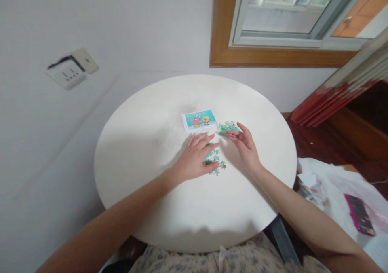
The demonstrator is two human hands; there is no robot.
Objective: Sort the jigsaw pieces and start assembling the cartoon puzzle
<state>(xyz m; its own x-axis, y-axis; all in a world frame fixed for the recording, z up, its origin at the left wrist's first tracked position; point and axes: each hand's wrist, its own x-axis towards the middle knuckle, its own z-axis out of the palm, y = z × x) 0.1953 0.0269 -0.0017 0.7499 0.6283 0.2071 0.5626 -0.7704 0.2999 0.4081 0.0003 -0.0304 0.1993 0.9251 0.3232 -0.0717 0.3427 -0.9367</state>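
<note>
Picking through pieces, seemingly: left hand (194, 159) spread, grip wide, over near puzzle pieces (216, 158) on table (194, 212); right hand (247, 147) half-curled at far pile (224, 126) beside picture card (200, 121), hold unclear; next pick calls for a fine pinch.

My left hand (195, 159) partly covers some puzzle pieces (216, 158); beyond it lies a picture card (199, 120); my right hand (247, 145) is at another pile (226, 125).
</note>
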